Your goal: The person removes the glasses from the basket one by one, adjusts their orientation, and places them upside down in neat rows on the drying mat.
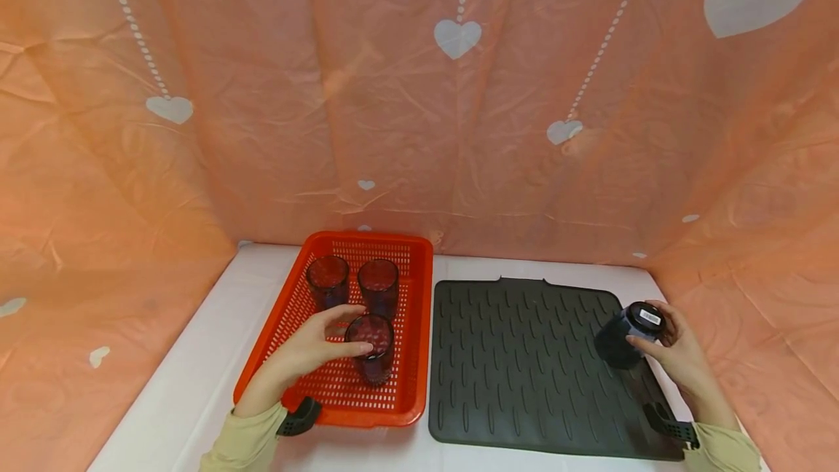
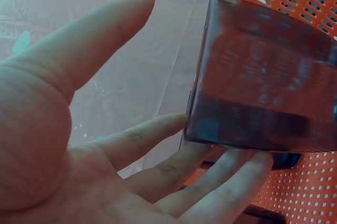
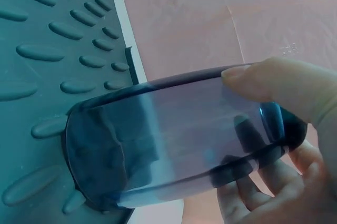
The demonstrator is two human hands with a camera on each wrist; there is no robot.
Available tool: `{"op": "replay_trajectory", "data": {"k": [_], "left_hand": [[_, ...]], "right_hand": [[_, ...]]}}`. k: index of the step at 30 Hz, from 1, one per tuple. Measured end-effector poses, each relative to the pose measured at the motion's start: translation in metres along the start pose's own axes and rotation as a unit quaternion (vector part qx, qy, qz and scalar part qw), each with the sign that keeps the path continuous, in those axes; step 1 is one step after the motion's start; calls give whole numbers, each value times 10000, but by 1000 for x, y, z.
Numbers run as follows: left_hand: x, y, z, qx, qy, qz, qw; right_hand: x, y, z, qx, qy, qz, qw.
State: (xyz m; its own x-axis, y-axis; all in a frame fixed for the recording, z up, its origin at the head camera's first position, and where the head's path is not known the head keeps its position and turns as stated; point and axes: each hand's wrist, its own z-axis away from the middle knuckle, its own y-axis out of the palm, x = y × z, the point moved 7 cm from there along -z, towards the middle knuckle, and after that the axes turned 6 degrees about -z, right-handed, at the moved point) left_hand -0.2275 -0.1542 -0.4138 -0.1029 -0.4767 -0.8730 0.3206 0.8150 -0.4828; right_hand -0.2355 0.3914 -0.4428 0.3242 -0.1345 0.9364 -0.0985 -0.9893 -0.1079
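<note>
My right hand (image 1: 682, 352) pinches a dark tinted drinking glass (image 1: 621, 339) around its base, thumb on one side and fingers on the other. That glass is tilted, its labelled base up and its mouth end down at the right edge of the black ridged mat (image 1: 518, 370). My left hand (image 1: 314, 344) reaches into the red basket (image 1: 422, 384) beside the nearest tinted glass (image 1: 373, 366). In the left wrist view its fingertips reach the side of this glass (image 2: 258, 82), while the thumb stands apart from it. The finger ends are partly hidden.
Two more tinted glasses, a left one (image 1: 328, 275) and a right one (image 1: 380, 282), stand at the basket's far end. Basket and mat lie side by side on a white table (image 1: 203, 355). Orange sheeting with hearts (image 1: 393, 130) hangs behind and at both sides.
</note>
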Motion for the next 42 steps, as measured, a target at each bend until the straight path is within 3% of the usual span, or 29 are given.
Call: {"op": "replay_trajectory", "data": {"k": [5,11,22,30,35,42], "left_hand": [[-3,3,-4,-1,238,-407,9989],[-5,6,-6,-18,256,-708,9972],[-15,11,-5,-77,795,-1483,9857],[-14,8,-7,229,833,-1449,9857],[-14,5,-14,364,971,-1342,9855],[-16,8,-20,517,875,-1335,9858]], "right_hand": [[0,1,0,83,-9,235,9997],[0,0,1,119,39,488,9987],[-1,-1,2,107,-31,890,9960],[-1,-1,2,106,84,1070,9942],[-1,0,3,90,56,895,9959],[-2,-1,2,95,112,1060,9943]]}}
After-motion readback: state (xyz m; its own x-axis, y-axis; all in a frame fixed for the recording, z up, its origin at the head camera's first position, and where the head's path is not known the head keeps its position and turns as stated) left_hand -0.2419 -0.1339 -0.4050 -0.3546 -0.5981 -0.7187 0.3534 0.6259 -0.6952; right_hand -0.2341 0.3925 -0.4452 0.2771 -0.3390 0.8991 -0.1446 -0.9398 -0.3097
